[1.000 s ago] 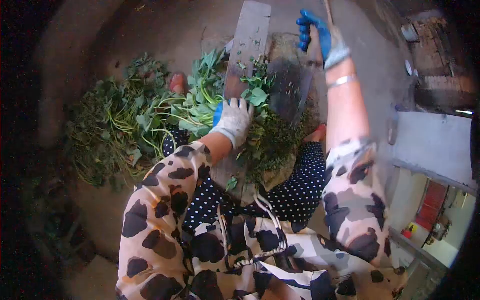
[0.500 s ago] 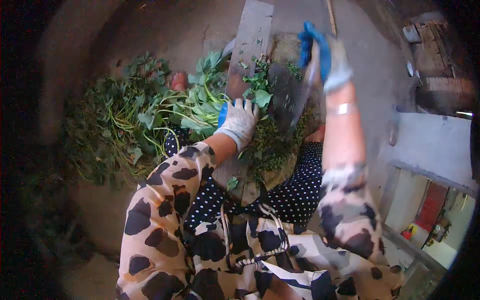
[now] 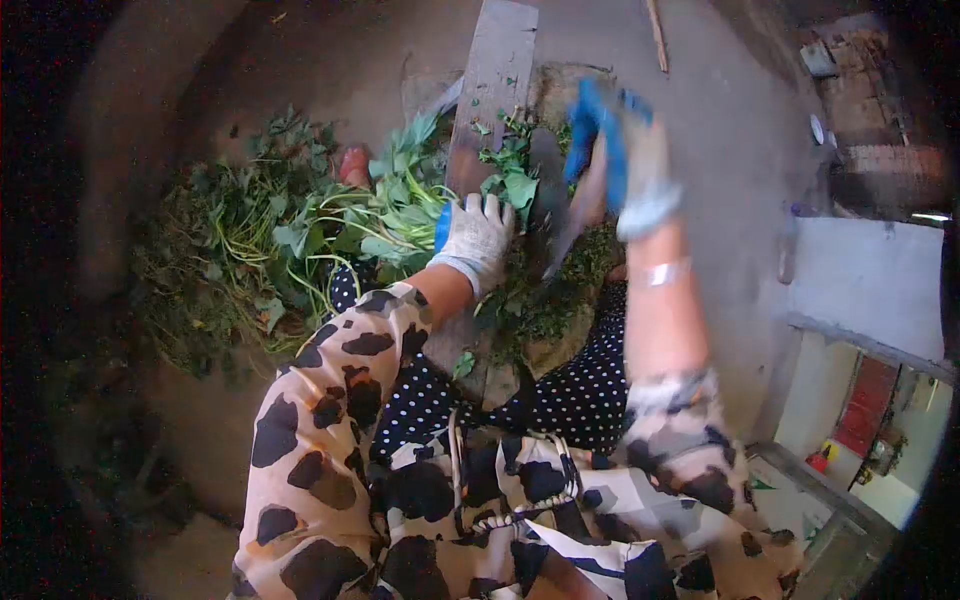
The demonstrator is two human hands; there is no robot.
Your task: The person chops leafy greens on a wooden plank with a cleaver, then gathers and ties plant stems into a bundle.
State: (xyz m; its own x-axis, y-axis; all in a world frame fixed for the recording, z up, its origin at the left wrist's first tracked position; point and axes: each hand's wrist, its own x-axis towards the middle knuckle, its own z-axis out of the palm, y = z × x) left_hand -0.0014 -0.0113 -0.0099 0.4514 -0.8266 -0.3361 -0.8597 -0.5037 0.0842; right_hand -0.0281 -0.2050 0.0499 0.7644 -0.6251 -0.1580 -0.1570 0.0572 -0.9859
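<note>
My left hand, in a white and blue glove, is closed around a bunch of leafy green stems and presses it against a long wooden board. Cut leaves lie just past its fingers. To the right and farther forward, my right hand, gloved the same way, grips a large knife. Its blade points down toward the board's right side and is smeared by motion; the handle is hidden in the glove. Chopped greens are heaped below the blade.
A big pile of leafy vines covers the ground on the left. A bare foot shows behind the stems. At the far right stands a pale low wall, and a thin stick lies ahead.
My right hand has moved left and a little down with the knife, bringing the blade nearer the board. My left hand stays on the stems.
</note>
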